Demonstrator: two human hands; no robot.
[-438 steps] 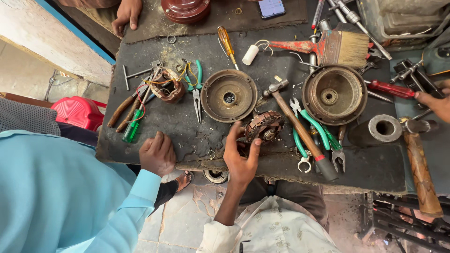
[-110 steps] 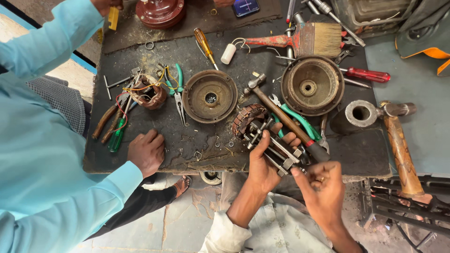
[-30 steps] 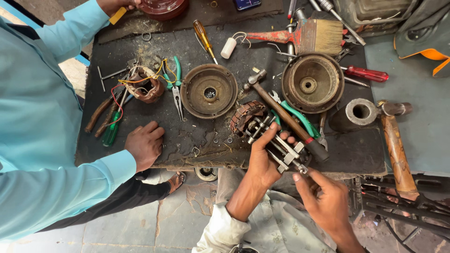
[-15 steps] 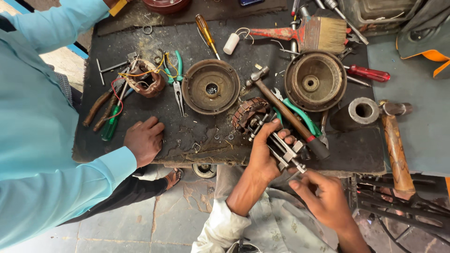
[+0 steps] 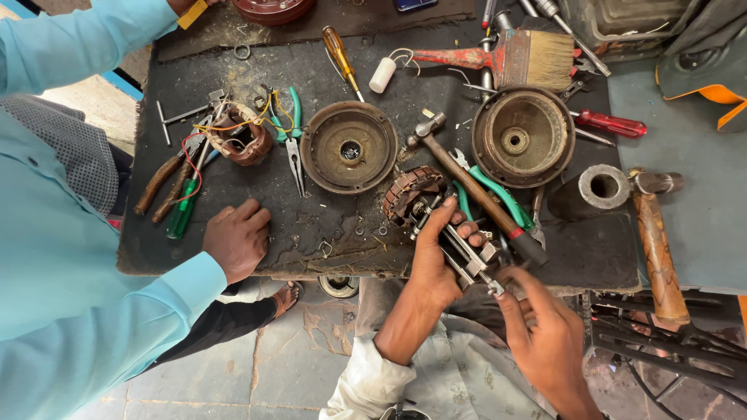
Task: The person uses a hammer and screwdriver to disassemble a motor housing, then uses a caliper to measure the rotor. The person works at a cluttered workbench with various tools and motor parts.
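Observation:
A copper-wound motor armature (image 5: 406,194) lies on the dark workbench (image 5: 311,233) near its front edge. A steel puller (image 5: 467,250) with long bolts is clamped onto it and sticks out toward me. My left hand (image 5: 436,260) grips the puller's body just behind the armature. My right hand (image 5: 537,334) pinches the puller's outer screw end at the bench edge. A hammer (image 5: 475,187) lies diagonally just beyond my fingers.
Two round motor housings (image 5: 348,146) (image 5: 523,136) sit mid-bench. Green-handled pliers (image 5: 498,198), a paintbrush (image 5: 513,58), screwdrivers (image 5: 340,50), a wired stator (image 5: 237,136) and a metal sleeve (image 5: 599,187) lie around. A co-worker's hand (image 5: 237,237) in a teal sleeve rests at the front left.
My right hand has come in and closed its fingertips on the puller's outer end. My left hand keeps its grip. The co-worker's hand stays resting on the bench.

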